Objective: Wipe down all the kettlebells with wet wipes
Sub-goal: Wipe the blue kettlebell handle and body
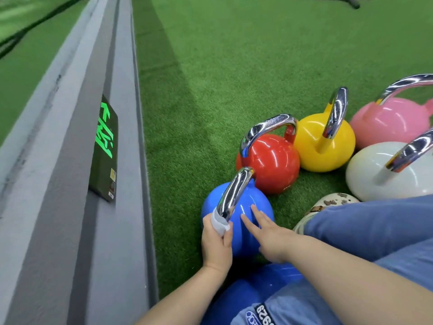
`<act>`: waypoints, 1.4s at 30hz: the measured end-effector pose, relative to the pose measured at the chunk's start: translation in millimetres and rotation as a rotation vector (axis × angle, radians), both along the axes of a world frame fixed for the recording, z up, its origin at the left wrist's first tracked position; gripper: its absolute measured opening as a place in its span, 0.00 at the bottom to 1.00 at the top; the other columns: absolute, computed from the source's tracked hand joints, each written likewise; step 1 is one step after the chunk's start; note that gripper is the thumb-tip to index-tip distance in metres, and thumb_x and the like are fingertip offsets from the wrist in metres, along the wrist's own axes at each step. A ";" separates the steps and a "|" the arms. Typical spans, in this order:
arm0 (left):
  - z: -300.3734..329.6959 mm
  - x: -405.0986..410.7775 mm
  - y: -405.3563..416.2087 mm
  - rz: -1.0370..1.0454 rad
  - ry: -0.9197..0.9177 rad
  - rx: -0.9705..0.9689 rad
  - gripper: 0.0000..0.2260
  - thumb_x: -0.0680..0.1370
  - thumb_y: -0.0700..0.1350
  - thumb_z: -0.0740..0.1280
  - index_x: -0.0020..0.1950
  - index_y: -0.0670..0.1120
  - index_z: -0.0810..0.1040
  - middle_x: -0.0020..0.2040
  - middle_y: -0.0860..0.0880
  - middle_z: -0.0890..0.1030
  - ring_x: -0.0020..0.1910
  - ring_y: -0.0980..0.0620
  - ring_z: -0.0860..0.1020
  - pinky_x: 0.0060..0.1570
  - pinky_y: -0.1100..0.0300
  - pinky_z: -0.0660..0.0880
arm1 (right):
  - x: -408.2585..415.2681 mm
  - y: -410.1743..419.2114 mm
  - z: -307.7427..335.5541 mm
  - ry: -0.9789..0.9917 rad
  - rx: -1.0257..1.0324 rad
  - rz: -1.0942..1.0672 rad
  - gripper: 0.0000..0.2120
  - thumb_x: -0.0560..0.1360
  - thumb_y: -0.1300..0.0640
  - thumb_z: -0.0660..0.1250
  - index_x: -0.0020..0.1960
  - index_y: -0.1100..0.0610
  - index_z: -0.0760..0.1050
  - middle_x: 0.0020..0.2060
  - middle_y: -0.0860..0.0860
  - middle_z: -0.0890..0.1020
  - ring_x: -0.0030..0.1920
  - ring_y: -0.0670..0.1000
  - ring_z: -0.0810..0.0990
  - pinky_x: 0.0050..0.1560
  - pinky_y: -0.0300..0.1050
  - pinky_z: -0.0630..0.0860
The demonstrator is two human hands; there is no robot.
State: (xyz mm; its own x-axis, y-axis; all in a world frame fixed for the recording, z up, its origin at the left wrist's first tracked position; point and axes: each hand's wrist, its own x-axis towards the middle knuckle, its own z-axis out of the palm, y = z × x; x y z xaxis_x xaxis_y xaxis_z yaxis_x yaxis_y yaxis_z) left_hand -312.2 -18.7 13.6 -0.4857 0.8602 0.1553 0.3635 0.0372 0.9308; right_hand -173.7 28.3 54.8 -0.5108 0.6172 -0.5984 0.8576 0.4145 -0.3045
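From the head camera, my left hand [216, 245] pinches a wet wipe [219, 222] around the blue kettlebell [236, 216]'s chrome handle; my right hand [267, 233] rests straight fingers on its body. The red kettlebell [269, 163] touches it behind, so a hard rub may knock them together. A grey wall [70, 184] stands close left; open turf [234, 66] beyond.

both forearms are showing bare, with no sleeves, watch or rings in view on the left hand [216, 245] or the right hand [269, 238]. the person is wearing blue trousers [375, 231] carrying a dark patch [263, 314] with white digits, partly cut off. one shoe [328, 204] is showing, cream with brown blotches and small perforations.
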 end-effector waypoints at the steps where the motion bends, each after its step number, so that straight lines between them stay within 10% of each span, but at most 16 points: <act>1: 10.6 0.8 5.3 0.011 0.049 0.017 0.13 0.70 0.58 0.57 0.47 0.53 0.70 0.41 0.51 0.78 0.41 0.47 0.77 0.41 0.61 0.70 | 0.1 0.5 0.7 -0.005 -0.005 0.002 0.42 0.76 0.68 0.57 0.75 0.47 0.31 0.72 0.50 0.27 0.76 0.50 0.37 0.73 0.48 0.56; 6: 32.3 3.5 24.7 0.138 0.011 0.020 0.27 0.71 0.61 0.48 0.36 0.40 0.75 0.34 0.37 0.80 0.35 0.43 0.77 0.39 0.51 0.69 | 0.4 1.6 0.9 -0.001 -0.010 -0.009 0.42 0.76 0.68 0.57 0.75 0.46 0.32 0.72 0.49 0.28 0.76 0.49 0.37 0.73 0.47 0.56; 12: 16.8 12.1 5.2 0.220 -0.302 -0.091 0.18 0.72 0.57 0.49 0.27 0.48 0.63 0.23 0.54 0.68 0.23 0.60 0.69 0.29 0.70 0.67 | 1.3 0.7 0.6 0.019 0.005 -0.019 0.40 0.76 0.67 0.55 0.75 0.45 0.34 0.73 0.48 0.29 0.76 0.48 0.38 0.72 0.47 0.58; 15: 8.7 21.2 -3.9 0.254 -0.338 -0.138 0.16 0.79 0.50 0.52 0.40 0.45 0.75 0.41 0.45 0.77 0.36 0.58 0.77 0.43 0.67 0.75 | 2.2 1.2 2.3 0.026 -0.003 -0.017 0.39 0.77 0.67 0.55 0.76 0.45 0.35 0.73 0.48 0.30 0.76 0.48 0.39 0.72 0.46 0.58; 18: 2.7 30.0 -15.3 0.196 -0.304 -0.189 0.15 0.81 0.36 0.54 0.67 0.34 0.63 0.62 0.43 0.67 0.58 0.54 0.70 0.51 0.76 0.69 | 2.0 2.1 3.4 0.029 -0.011 -0.032 0.38 0.77 0.67 0.54 0.76 0.45 0.36 0.74 0.48 0.31 0.76 0.48 0.40 0.72 0.46 0.59; 22: -8.9 36.5 -24.5 0.111 -0.022 -0.406 0.32 0.75 0.37 0.66 0.71 0.30 0.51 0.69 0.34 0.59 0.70 0.39 0.61 0.67 0.65 0.53 | 0.9 3.1 5.9 0.024 -0.018 -0.038 0.37 0.77 0.67 0.54 0.76 0.45 0.38 0.74 0.48 0.32 0.76 0.48 0.42 0.71 0.47 0.60; 28: -11.1 61.4 -38.9 -0.172 -0.101 -0.668 0.40 0.72 0.38 0.68 0.72 0.34 0.42 0.73 0.38 0.41 0.75 0.43 0.47 0.72 0.60 0.47 | -2.1 5.5 11.7 0.103 0.027 -0.108 0.30 0.77 0.65 0.53 0.76 0.51 0.53 0.77 0.53 0.45 0.74 0.54 0.58 0.68 0.45 0.64; 31: -12.2 61.8 -41.1 -0.165 -0.081 -0.710 0.32 0.72 0.35 0.65 0.71 0.35 0.51 0.73 0.38 0.46 0.73 0.42 0.54 0.71 0.57 0.54 | -2.5 7.8 16.3 0.145 0.069 -0.204 0.21 0.74 0.66 0.54 0.65 0.55 0.69 0.64 0.55 0.67 0.56 0.55 0.74 0.50 0.43 0.69; 35: -18.3 48.6 -35.8 0.222 -0.163 -0.579 0.16 0.72 0.28 0.60 0.59 0.31 0.69 0.62 0.35 0.66 0.63 0.38 0.68 0.64 0.55 0.63 | -2.3 8.1 16.9 0.251 -0.078 -0.275 0.20 0.71 0.71 0.53 0.52 0.56 0.79 0.45 0.51 0.75 0.44 0.49 0.73 0.35 0.34 0.67; 42: -18.8 39.6 -20.6 0.418 -0.232 -0.472 0.12 0.72 0.35 0.70 0.52 0.36 0.70 0.56 0.33 0.70 0.53 0.37 0.73 0.56 0.48 0.69 | -7.9 3.1 8.7 0.325 -0.289 -0.305 0.22 0.75 0.71 0.53 0.66 0.59 0.72 0.62 0.54 0.76 0.50 0.46 0.73 0.49 0.33 0.66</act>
State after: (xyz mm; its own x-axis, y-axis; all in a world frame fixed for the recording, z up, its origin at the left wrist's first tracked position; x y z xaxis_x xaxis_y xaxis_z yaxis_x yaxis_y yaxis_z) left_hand -272.7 -39.3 -5.2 -0.7681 0.5425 -0.3402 0.0222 0.5535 0.8325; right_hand -181.7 31.4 63.6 -0.5212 0.6003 -0.6066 0.7682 0.0205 -0.6398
